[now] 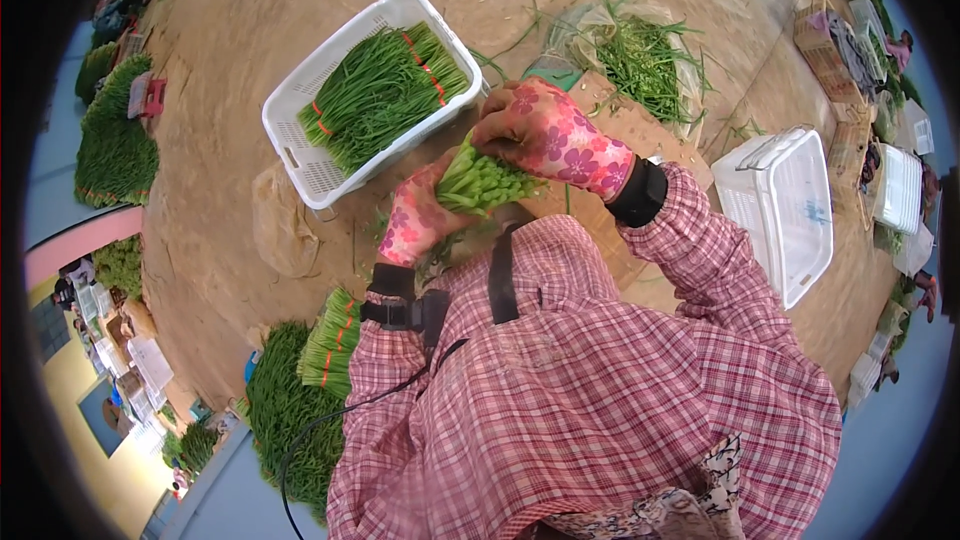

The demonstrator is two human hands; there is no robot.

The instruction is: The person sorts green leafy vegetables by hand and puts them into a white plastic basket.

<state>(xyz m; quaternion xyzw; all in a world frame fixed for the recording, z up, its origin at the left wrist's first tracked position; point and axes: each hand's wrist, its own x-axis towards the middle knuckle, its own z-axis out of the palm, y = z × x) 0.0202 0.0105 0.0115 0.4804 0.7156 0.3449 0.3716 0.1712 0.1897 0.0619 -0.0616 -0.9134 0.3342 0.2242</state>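
My left hand (414, 222), in a pink floral glove, is wrapped round a bunch of green chives (484, 183) held in front of my waist. The pale, thick stem ends face up and to the right. From the right, my right hand (545, 132), in a matching glove, reaches over the bunch. Its fingers are curled and pressed together against the bunch's far edge; the fingertips are partly hidden. Just beyond my hands stands a white plastic crate (300, 172) holding long green bunches (385, 90) tied with red bands.
A bag of loose green trimmings (645, 65) lies beyond my right hand, near a brown board (640, 130). White crates (775, 195) stand at right. More banded bunches (332, 340) and a green heap (285, 410) lie at lower left. A crumpled clear bag (285, 220) is on the floor.
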